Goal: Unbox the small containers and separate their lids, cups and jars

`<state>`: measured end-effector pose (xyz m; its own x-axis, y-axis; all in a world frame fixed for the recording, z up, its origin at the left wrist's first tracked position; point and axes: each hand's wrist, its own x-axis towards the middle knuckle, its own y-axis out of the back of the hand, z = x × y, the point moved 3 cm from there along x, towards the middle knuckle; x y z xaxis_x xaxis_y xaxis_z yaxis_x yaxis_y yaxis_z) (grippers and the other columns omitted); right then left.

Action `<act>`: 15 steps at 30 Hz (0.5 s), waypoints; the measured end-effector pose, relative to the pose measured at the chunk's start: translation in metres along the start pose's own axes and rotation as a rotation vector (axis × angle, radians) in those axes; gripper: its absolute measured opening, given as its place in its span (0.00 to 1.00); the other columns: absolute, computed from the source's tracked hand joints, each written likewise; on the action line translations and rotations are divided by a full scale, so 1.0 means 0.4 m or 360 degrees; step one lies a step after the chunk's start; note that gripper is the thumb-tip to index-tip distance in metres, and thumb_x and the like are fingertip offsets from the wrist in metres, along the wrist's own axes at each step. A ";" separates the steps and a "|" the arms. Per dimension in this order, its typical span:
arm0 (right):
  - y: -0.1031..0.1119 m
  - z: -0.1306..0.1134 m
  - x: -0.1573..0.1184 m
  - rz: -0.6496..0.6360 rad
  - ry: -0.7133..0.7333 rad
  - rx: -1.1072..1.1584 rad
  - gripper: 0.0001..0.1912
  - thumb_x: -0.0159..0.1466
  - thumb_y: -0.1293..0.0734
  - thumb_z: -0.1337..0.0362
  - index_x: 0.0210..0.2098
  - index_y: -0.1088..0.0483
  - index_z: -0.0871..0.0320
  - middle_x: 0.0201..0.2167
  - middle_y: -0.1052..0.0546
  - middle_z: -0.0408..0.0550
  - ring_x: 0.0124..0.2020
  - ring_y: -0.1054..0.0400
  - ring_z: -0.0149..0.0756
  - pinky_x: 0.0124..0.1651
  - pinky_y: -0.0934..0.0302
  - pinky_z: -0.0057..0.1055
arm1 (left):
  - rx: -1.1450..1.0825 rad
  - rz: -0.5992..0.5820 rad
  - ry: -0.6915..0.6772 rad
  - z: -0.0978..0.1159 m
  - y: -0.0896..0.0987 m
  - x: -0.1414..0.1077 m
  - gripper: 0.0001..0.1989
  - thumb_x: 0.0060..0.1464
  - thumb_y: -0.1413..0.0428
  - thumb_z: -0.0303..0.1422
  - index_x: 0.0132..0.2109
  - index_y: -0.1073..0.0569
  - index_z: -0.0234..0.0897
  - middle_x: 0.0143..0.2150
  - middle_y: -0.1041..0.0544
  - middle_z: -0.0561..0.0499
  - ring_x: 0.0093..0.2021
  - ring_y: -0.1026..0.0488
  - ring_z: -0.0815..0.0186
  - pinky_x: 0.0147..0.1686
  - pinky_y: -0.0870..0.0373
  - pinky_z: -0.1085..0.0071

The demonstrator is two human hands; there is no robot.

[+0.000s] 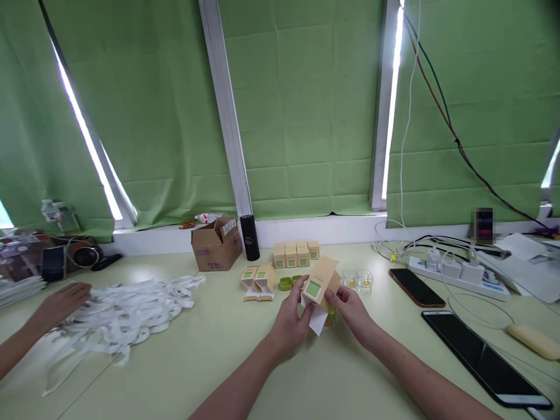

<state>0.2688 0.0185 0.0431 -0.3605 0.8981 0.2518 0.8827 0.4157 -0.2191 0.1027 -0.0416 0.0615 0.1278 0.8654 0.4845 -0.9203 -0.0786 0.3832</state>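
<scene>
the left hand [292,322] and right hand [351,312] both grip a kraft box [322,277], its white flap [318,322] hanging open, above the counter [196,332] (its inside is hidden). four closed boxes [291,256] on the far side look finished; two open boxes [265,283] to the left, like the green containers [285,284] and clear containers [364,280], seem still to do

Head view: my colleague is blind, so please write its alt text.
Left hand and right hand hold a carton above a table. Beyond stand more cartons and a brown box; at left, a co-worker's hand is at white straps.
</scene>
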 end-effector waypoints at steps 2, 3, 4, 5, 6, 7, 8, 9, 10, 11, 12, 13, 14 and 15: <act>-0.001 -0.006 -0.002 -0.0008 -0.0007 -0.0012 0.31 0.54 0.24 0.37 0.42 0.19 0.56 0.43 0.16 0.57 0.44 0.22 0.53 0.48 0.28 0.45 | -0.0040 -0.0026 0.0023 0.007 -0.001 0.001 0.31 0.65 0.45 0.36 0.71 0.44 0.44 0.63 0.27 0.42 0.57 0.26 0.54 0.53 0.27 0.58; -0.001 -0.010 -0.003 -0.0002 -0.0013 -0.0028 0.31 0.53 0.25 0.36 0.42 0.19 0.56 0.43 0.16 0.57 0.44 0.22 0.54 0.48 0.28 0.46 | -0.0050 -0.0028 0.0024 0.010 -0.001 0.001 0.32 0.64 0.43 0.36 0.71 0.45 0.44 0.62 0.27 0.43 0.56 0.26 0.54 0.53 0.26 0.59; -0.002 -0.014 -0.004 0.0009 -0.0017 -0.0048 0.32 0.52 0.25 0.35 0.41 0.19 0.56 0.42 0.16 0.57 0.43 0.22 0.54 0.47 0.28 0.46 | -0.0055 -0.0026 0.0020 0.014 0.000 0.001 0.34 0.63 0.42 0.36 0.71 0.45 0.45 0.63 0.27 0.43 0.57 0.26 0.54 0.54 0.27 0.59; -0.002 -0.018 -0.005 0.0020 -0.0021 -0.0067 0.33 0.52 0.25 0.34 0.40 0.19 0.56 0.41 0.16 0.57 0.42 0.21 0.55 0.46 0.28 0.46 | -0.0060 -0.0024 0.0017 0.017 0.000 0.001 0.35 0.63 0.41 0.37 0.71 0.46 0.45 0.63 0.27 0.43 0.57 0.27 0.54 0.54 0.27 0.58; -0.003 -0.020 -0.006 0.0028 -0.0026 -0.0084 0.33 0.51 0.26 0.33 0.39 0.19 0.57 0.40 0.15 0.56 0.42 0.21 0.55 0.45 0.27 0.46 | -0.0066 -0.0023 0.0016 0.019 -0.001 0.001 0.36 0.62 0.40 0.37 0.72 0.46 0.44 0.63 0.27 0.42 0.58 0.27 0.53 0.55 0.27 0.58; -0.003 -0.022 -0.006 0.0036 -0.0033 -0.0097 0.34 0.51 0.26 0.33 0.38 0.19 0.57 0.39 0.15 0.56 0.41 0.21 0.54 0.45 0.27 0.46 | -0.0076 -0.0028 0.0017 0.020 -0.001 0.001 0.37 0.62 0.40 0.38 0.72 0.46 0.44 0.63 0.27 0.42 0.58 0.27 0.53 0.56 0.28 0.58; -0.003 -0.023 -0.007 0.0044 -0.0039 -0.0105 0.34 0.51 0.26 0.32 0.38 0.18 0.57 0.38 0.15 0.56 0.40 0.21 0.54 0.44 0.27 0.46 | -0.0090 -0.0036 0.0019 0.020 -0.002 0.001 0.37 0.62 0.40 0.38 0.72 0.47 0.44 0.64 0.28 0.41 0.59 0.27 0.52 0.56 0.28 0.58; -0.003 -0.023 -0.007 0.0051 -0.0045 -0.0110 0.34 0.51 0.26 0.32 0.37 0.18 0.57 0.38 0.15 0.56 0.40 0.21 0.54 0.43 0.27 0.46 | -0.0109 -0.0039 0.0020 0.018 -0.003 0.001 0.38 0.62 0.40 0.39 0.72 0.47 0.43 0.64 0.28 0.41 0.60 0.28 0.52 0.57 0.28 0.58; -0.003 -0.023 -0.007 0.0061 -0.0048 -0.0111 0.33 0.51 0.26 0.33 0.37 0.18 0.57 0.37 0.15 0.56 0.39 0.21 0.54 0.43 0.27 0.45 | -0.0132 -0.0036 0.0015 0.016 -0.003 0.001 0.37 0.63 0.40 0.40 0.73 0.47 0.43 0.65 0.29 0.40 0.61 0.29 0.51 0.58 0.29 0.57; -0.002 -0.023 -0.007 0.0076 -0.0047 -0.0105 0.33 0.51 0.26 0.33 0.36 0.18 0.57 0.37 0.15 0.56 0.39 0.21 0.54 0.43 0.27 0.45 | -0.0161 -0.0029 0.0006 0.014 -0.003 0.000 0.36 0.63 0.41 0.41 0.72 0.47 0.43 0.67 0.31 0.40 0.62 0.30 0.51 0.59 0.30 0.57; -0.001 -0.024 -0.007 0.0089 -0.0047 -0.0093 0.33 0.51 0.26 0.33 0.36 0.18 0.57 0.37 0.15 0.56 0.39 0.21 0.53 0.43 0.27 0.44 | -0.0195 -0.0018 -0.0007 0.012 -0.001 0.000 0.35 0.64 0.43 0.42 0.72 0.46 0.42 0.68 0.32 0.40 0.64 0.31 0.50 0.60 0.31 0.57; 0.001 -0.025 -0.007 0.0103 -0.0046 -0.0077 0.33 0.51 0.25 0.34 0.37 0.18 0.58 0.38 0.15 0.56 0.39 0.21 0.53 0.43 0.27 0.44 | -0.0234 -0.0012 -0.0018 0.010 0.000 0.000 0.34 0.65 0.44 0.43 0.72 0.46 0.42 0.69 0.33 0.39 0.65 0.32 0.50 0.61 0.32 0.57; 0.003 -0.026 -0.007 0.0116 -0.0046 -0.0058 0.33 0.51 0.25 0.34 0.38 0.18 0.58 0.39 0.15 0.57 0.39 0.21 0.53 0.43 0.27 0.43 | -0.0279 -0.0012 -0.0021 0.008 0.002 0.000 0.33 0.66 0.45 0.44 0.72 0.45 0.41 0.69 0.33 0.39 0.65 0.32 0.50 0.61 0.32 0.56; 0.005 -0.028 -0.007 0.0133 -0.0046 -0.0035 0.32 0.51 0.24 0.35 0.38 0.18 0.58 0.40 0.15 0.57 0.40 0.21 0.52 0.44 0.27 0.43 | -0.0326 -0.0021 -0.0015 0.006 0.004 0.001 0.33 0.66 0.46 0.45 0.72 0.46 0.40 0.68 0.32 0.39 0.64 0.31 0.50 0.61 0.32 0.56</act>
<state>0.2748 0.0152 0.0526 -0.2936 0.9333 0.2065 0.9163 0.3364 -0.2174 0.1024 -0.0426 0.0643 0.1428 0.8610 0.4882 -0.9744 0.0358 0.2219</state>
